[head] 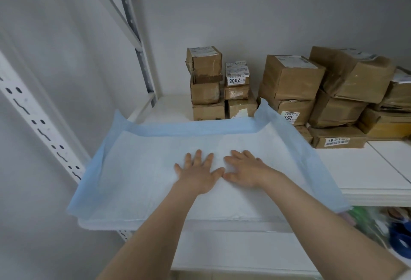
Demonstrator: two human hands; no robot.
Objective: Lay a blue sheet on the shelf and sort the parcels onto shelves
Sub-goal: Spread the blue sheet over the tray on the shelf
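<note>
The blue sheet (138,168) is pressed flat on the white shelf (378,164) by the left hand (198,173) and right hand (246,168), fingers spread. Its upturned edges (nearest the cardboard parcels (291,88)) could be creased under once boxes are slid on.

My left hand (198,174) and right hand (246,168) lie flat side by side on the sheet (133,168) spread over the shelf (367,164), parcels (291,79) stacked behind it and to its right.

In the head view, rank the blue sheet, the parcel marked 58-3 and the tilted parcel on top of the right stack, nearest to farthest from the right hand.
1. blue sheet: under the right hand, touching it.
2. 58-3 parcel: low, front right.
3. tilted parcel: highest, back right.
</note>
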